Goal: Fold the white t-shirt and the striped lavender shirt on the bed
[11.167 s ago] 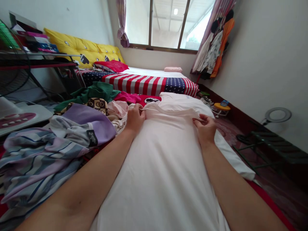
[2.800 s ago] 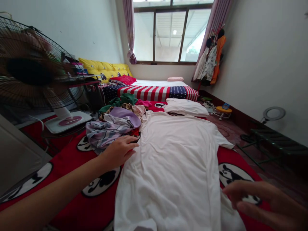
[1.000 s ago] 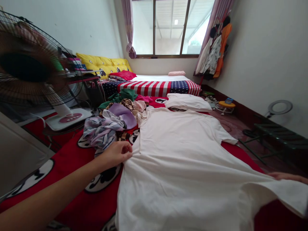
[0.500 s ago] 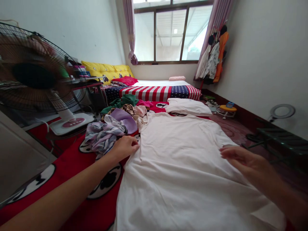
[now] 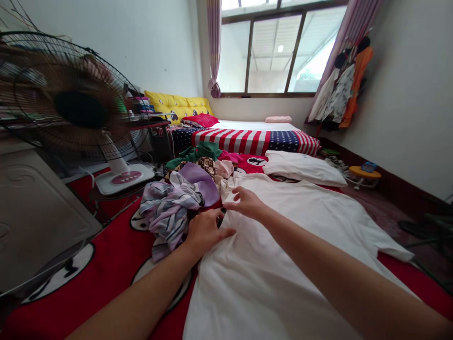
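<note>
Clothes pile (image 5: 171,205) sitting on red blanket (image 5: 108,267). Left hand (image 5: 205,230) resting at edge of white shirt (image 5: 262,267), thumb spread; can't tell if gripping. Right hand (image 5: 246,203) hanging just beyond, finger and thumb apart, gripping nothing visible. Shirt lying on blanket, looking light, soft, floppy; side edge, shoulder seeming best holds.

No txt or signs legible anywhere (brands & nos. incl.).
</note>
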{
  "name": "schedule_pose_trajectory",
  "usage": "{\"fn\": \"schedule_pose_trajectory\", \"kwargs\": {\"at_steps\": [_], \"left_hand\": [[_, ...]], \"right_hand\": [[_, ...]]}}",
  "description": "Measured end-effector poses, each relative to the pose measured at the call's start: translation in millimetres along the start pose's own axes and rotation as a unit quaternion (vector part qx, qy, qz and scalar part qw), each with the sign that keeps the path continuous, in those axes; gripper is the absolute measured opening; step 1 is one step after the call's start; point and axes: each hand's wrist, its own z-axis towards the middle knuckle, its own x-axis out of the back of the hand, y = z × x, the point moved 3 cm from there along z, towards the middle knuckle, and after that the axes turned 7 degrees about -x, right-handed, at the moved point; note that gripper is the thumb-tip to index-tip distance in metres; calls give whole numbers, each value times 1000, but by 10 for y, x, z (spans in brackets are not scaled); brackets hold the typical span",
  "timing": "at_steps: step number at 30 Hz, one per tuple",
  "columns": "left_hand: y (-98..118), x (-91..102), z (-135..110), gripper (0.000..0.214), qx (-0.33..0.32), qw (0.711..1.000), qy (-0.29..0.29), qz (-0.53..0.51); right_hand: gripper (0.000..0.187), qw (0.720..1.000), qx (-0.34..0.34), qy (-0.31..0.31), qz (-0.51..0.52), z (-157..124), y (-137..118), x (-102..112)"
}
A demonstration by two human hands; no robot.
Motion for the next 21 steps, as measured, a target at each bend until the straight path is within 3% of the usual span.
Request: {"fn": "schedule_pose_trajectory", "kwargs": {"at_steps": [2,5,10,14,17,19,21], "left_hand": [[-23,4,-11,48,-2,1000,0,-19],[-60,4,-24,48,-3,999,8,-46],[-36,-9,-25,34,-35,998,6,-51],[-10,-6,-32,31,-42,998,7,-48],[-16,-3,-45,29,-34,998,-3,-44],[-21,0,-54,29,-34,999,-4,-40],[-23,-1,-58,30,-34,999,-3,-37]], "right_hand": [[36,997,34,61,-21,146,-63,-153],[8,992,28,117,35,267,44,-220],[26,986,6,137,95,276,242,-122],[30,994,61,90,-28,168,65,-244],[14,989,73,83,-93,145,-26,-368],[12,990,67,122,8,175,18,-359],[17,965,25,173,195,222,160,-290]]}}
